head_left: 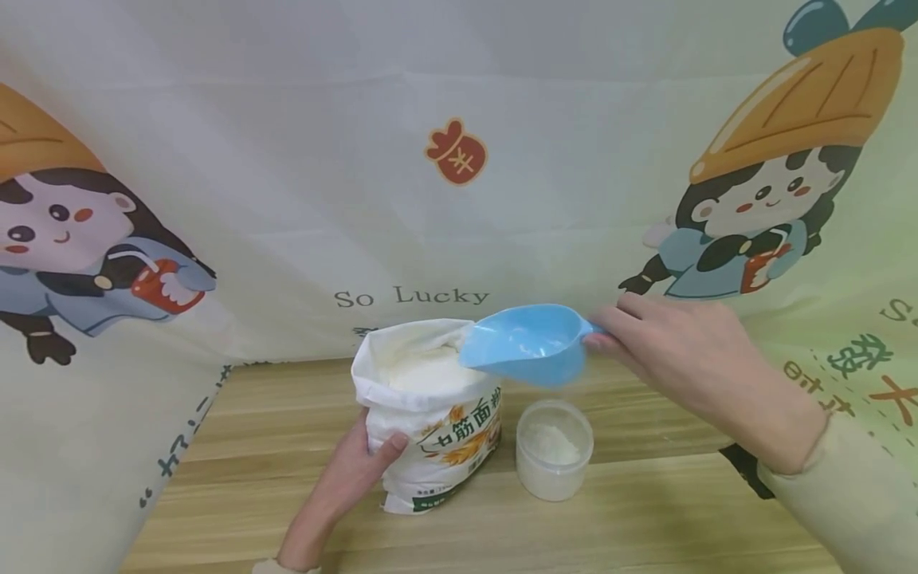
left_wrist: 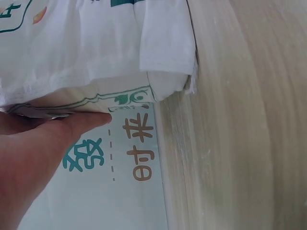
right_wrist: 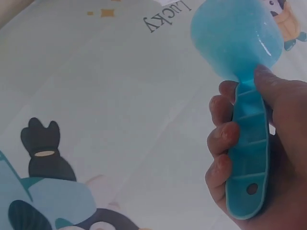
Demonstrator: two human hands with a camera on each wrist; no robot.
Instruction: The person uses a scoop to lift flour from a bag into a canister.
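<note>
My left hand (head_left: pixel 373 450) holds the left side of an open white flour bag (head_left: pixel 448 470), its thumb lying across the front. White flour (head_left: pixel 423 371) shows inside the rolled-out mouth. In the left wrist view, the hand (left_wrist: pixel 43 148) is against the lower bag (left_wrist: pixel 96 48); most fingers are hidden. My right hand (head_left: pixel 681 343) grips the handle of a blue scoop (head_left: pixel 531 347), whose tip is at the bag's right rim. The right wrist view shows fingers curled round the ribbed handle (right_wrist: pixel 249 143). Below the scoop stands a clear round tub (head_left: pixel 554 478) with white powder inside.
Bag and tub stand on a wood-grain tabletop (head_left: pixel 237 462). A pale printed cloth (head_left: pixel 323 183) with cartoon figures and lettering rises behind and along both sides. A small black object (head_left: pixel 747 470) lies partly under the right forearm.
</note>
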